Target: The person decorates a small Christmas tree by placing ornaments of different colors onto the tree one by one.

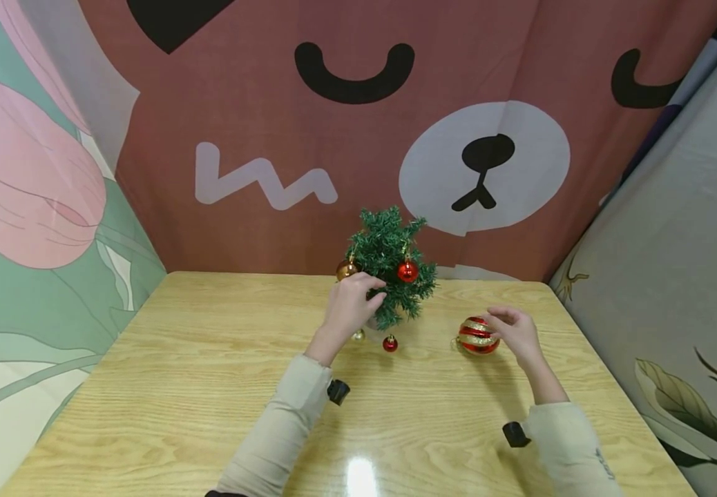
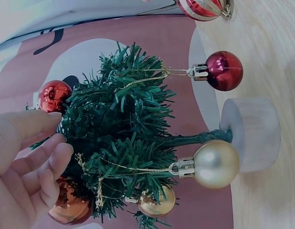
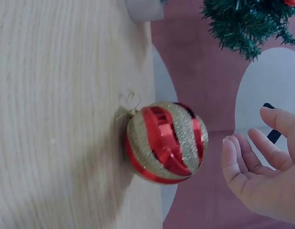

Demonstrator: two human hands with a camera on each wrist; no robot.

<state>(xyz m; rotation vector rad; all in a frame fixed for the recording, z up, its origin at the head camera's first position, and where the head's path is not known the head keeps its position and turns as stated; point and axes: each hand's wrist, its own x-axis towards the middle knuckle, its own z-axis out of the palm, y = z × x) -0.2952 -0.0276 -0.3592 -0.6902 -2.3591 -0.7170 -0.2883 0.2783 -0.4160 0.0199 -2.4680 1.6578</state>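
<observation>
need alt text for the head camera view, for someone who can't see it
A person's left hand touches a small green artificial Christmas tree hung with shiny red and gold baubles, while the right hand hovers at a large red ball ornament with gold glitter stripes lying on a light wooden table. A reddish-brown cartoon bear curtain hangs behind.

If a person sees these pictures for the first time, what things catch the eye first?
A small green tree hung with red and gold balls stands at the far middle of the wooden table; the left hand touches its branches. To its right lies a big red ball with gold glitter stripes, the right hand open beside it.
</observation>
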